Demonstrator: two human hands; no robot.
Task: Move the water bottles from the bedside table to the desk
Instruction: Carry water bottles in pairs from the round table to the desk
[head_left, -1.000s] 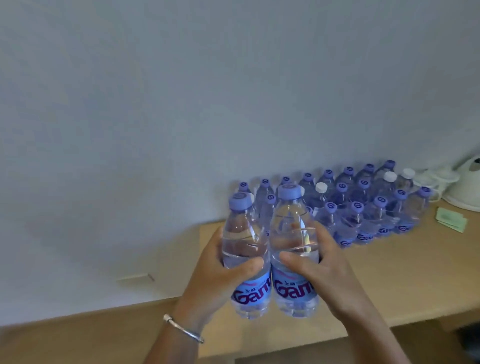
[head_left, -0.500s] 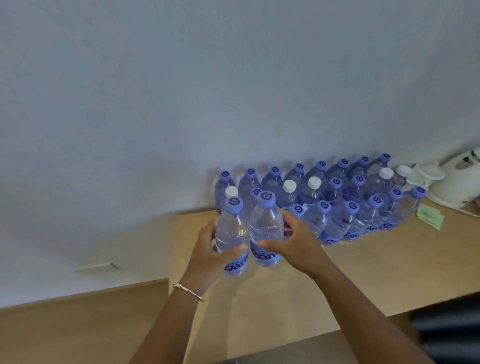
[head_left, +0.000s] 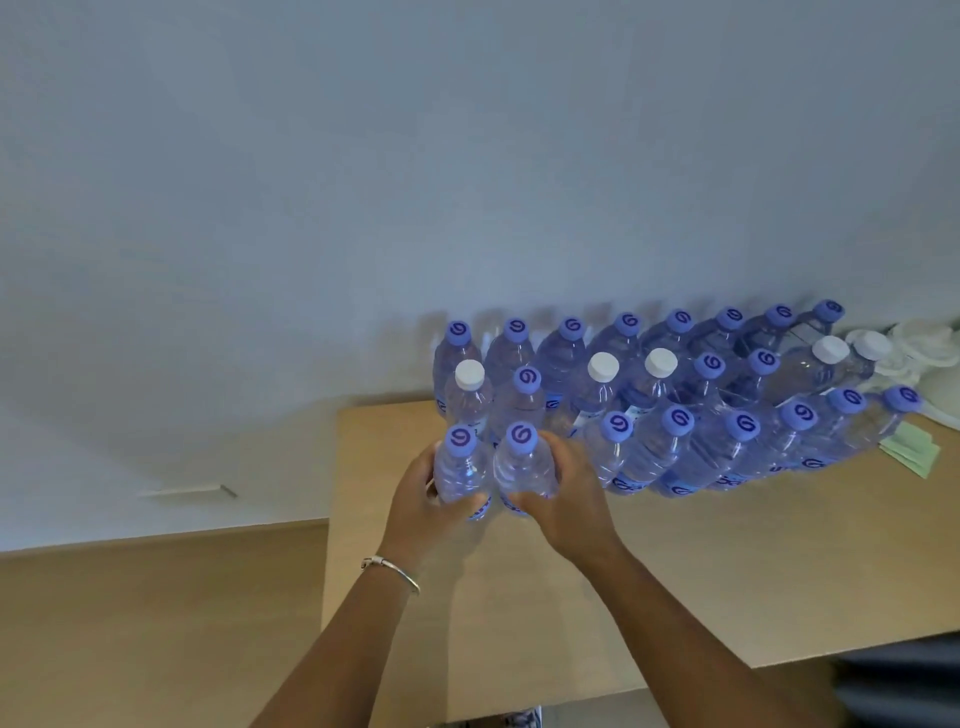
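Note:
Two clear water bottles with purple caps stand side by side at the left front of the bottle group on the wooden desk (head_left: 675, 582). My left hand (head_left: 423, 499) grips the left bottle (head_left: 460, 467); my right hand (head_left: 563, 499) grips the right bottle (head_left: 522, 465). Both bottles are upright, low on or just above the desk top, right in front of a white-capped bottle (head_left: 469, 389). Behind and to the right, several more bottles (head_left: 675, 395) stand in rows against the wall, most purple-capped, a few white-capped.
The grey wall (head_left: 363, 182) rises directly behind the bottles. A white kettle and cups (head_left: 924, 358) sit at the far right, with green paper packets (head_left: 911, 449) beside them. The desk's left edge (head_left: 332, 519) drops to a lower wooden surface (head_left: 156, 623).
Both hands carried the two bottles forward and down toward the desk, up to the left front of the bottle rows. My head has come closer over the desk.

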